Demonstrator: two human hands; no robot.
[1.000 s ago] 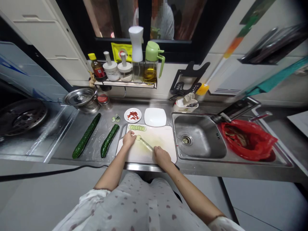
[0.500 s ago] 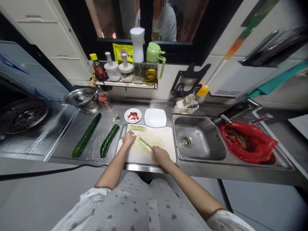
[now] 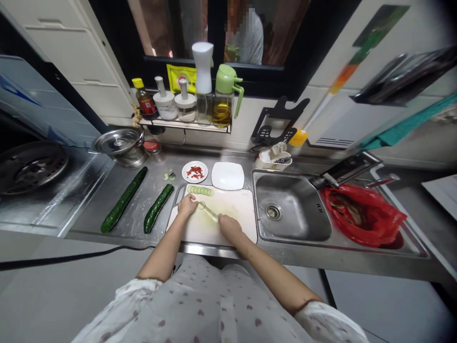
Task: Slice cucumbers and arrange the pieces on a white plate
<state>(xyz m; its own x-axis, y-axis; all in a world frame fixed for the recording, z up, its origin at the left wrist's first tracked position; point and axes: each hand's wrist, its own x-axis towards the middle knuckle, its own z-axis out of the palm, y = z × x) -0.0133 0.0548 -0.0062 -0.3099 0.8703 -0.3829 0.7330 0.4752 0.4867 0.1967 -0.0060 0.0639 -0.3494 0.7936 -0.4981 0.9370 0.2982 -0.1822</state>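
Note:
On the white cutting board (image 3: pixel 235 228), my right hand (image 3: pixel 229 226) is wrapped around the handle of a knife, whose blade (image 3: pixel 210 213) points left and away from me. A round cucumber slice (image 3: pixel 202 205) lies at the blade's tip. Beside that slice is my left hand (image 3: pixel 187 206), its fingers bent and the thumb and forefinger slightly apart; whether it touches the slice is hard to see. Overlapping cucumber slices (image 3: pixel 200 191) form a row along the board's far edge. Left of the board lie a shorter cucumber (image 3: pixel 159 208) and a longer one (image 3: pixel 124 200).
Behind the board stand a small plate of chopped red pieces (image 3: pixel 194 172) and a white square plate (image 3: pixel 227 176). To the right are the sink (image 3: pixel 296 224) and a red plastic bag (image 3: pixel 364 216). A lidded pot (image 3: pixel 119 145) and a condiment shelf (image 3: pixel 185 125) are farther back.
The whole view has shifted slightly left. My right hand and the knife have moved a little left, closer to my left hand, over the board. The slice is still at the blade's tip.

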